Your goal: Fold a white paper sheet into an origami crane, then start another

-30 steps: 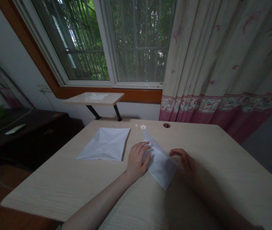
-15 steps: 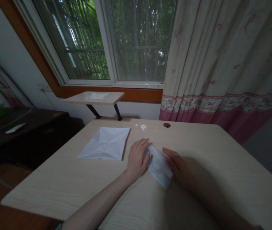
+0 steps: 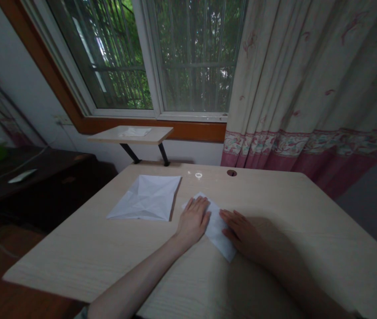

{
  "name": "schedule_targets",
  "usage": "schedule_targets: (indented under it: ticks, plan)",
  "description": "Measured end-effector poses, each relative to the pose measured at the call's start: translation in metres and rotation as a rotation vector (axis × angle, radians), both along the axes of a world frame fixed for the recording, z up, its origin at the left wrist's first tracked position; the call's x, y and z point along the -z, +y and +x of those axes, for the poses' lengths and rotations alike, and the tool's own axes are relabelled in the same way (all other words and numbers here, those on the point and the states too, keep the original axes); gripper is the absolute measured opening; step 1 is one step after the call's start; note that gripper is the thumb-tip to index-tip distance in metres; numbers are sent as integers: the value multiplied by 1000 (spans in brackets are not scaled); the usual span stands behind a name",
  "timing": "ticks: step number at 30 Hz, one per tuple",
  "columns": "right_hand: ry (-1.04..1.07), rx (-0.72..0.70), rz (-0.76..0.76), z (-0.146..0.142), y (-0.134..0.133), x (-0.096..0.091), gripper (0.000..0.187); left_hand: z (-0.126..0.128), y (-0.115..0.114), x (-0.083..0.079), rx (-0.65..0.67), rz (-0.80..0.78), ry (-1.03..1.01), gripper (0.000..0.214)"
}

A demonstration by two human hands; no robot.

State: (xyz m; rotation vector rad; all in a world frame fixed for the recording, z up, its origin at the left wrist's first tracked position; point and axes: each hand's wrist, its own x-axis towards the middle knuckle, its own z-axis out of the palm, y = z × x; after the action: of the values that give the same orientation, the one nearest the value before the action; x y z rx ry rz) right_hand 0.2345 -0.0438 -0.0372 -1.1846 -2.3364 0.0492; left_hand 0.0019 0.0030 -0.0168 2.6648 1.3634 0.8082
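Note:
A folded white paper (image 3: 217, 228) lies flat on the light wooden table (image 3: 275, 208), in the middle. My left hand (image 3: 193, 220) rests on its left part with the fingers stretched flat. My right hand (image 3: 241, 230) presses its right part, fingers also laid flat. A second white sheet (image 3: 147, 197), creased and unfolded, lies to the left of my left hand, untouched.
A round cable hole (image 3: 231, 173) sits near the table's far edge. A small shelf (image 3: 131, 134) juts out under the window. A patterned curtain (image 3: 308, 88) hangs at the right. A dark cabinet (image 3: 35, 177) stands to the left.
The paper's raised flap has been folded down flat. My right hand slid left onto the paper, and my left hand shifted slightly up on it.

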Motion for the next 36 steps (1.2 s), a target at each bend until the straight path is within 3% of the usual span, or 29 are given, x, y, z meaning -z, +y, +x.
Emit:
schedule_targets:
  ticks: [8, 18, 29, 36]
  plan:
    - [-129, 10, 86, 1, 1, 6, 44, 1, -6, -5, 18, -50, 186, 41]
    - [-202, 167, 140, 5, 3, 14, 49, 3, -11, -11, 17, 14, 230, 45]
    - [-209, 131, 134, 24, 8, 27, 76, 9, -18, -18, 71, 34, 138, 26]
    - [-113, 123, 87, 14, 8, 27, 52, 5, -11, -13, 131, -44, 91, 29]
